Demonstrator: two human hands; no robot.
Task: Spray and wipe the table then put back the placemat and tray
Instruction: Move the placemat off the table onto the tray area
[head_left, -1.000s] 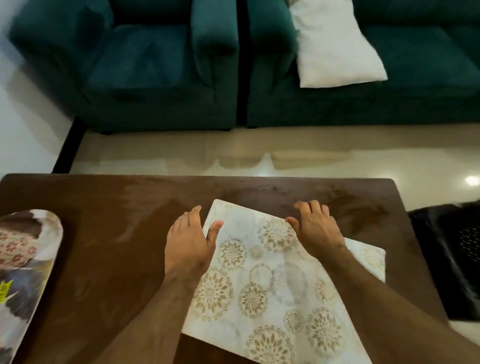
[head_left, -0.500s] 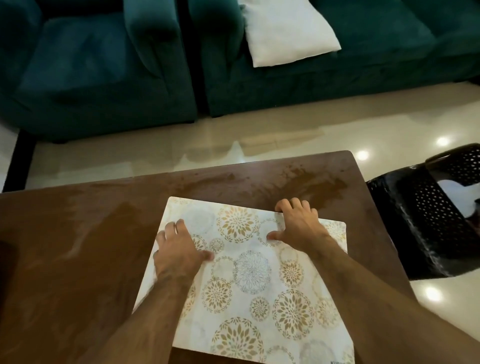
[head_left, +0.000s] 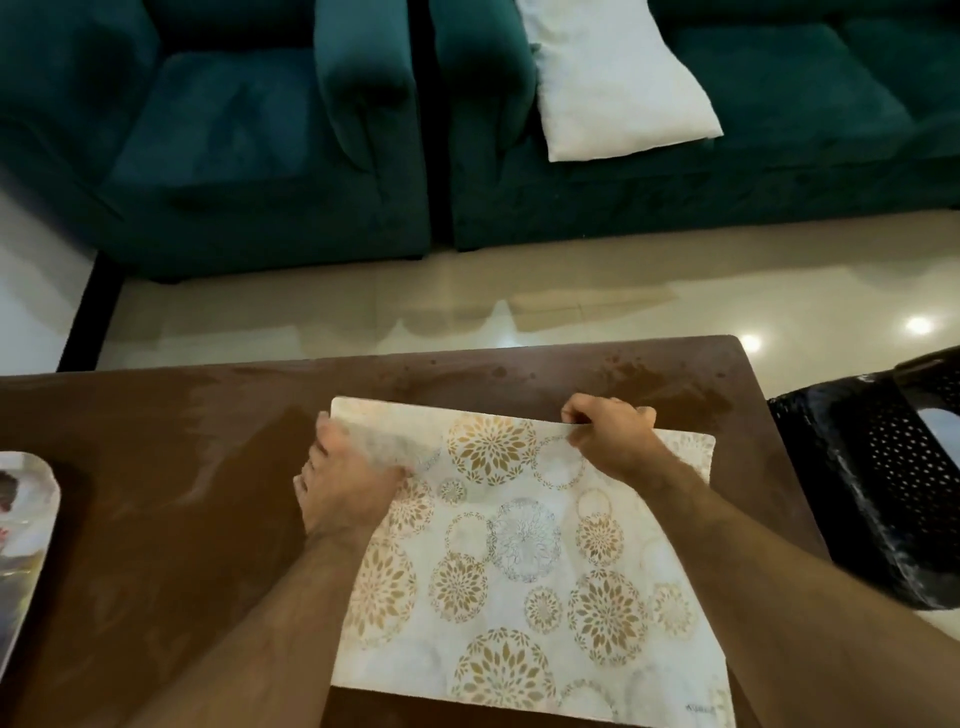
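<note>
right hand (head_left: 613, 441) pinches placemat (head_left: 519, 561) far edge; left hand (head_left: 345, 480) blurred, grip unclear | step: squaring placemat on table (head_left: 171, 519) | next: fetch tray (head_left: 23, 545)

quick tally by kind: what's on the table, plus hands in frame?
Placemat: 1, flat on the table
Tray: 1, at the left edge, partly out of frame
Hands: 2, left hand and right hand, both at the placemat's far edge
Total: 4
</note>
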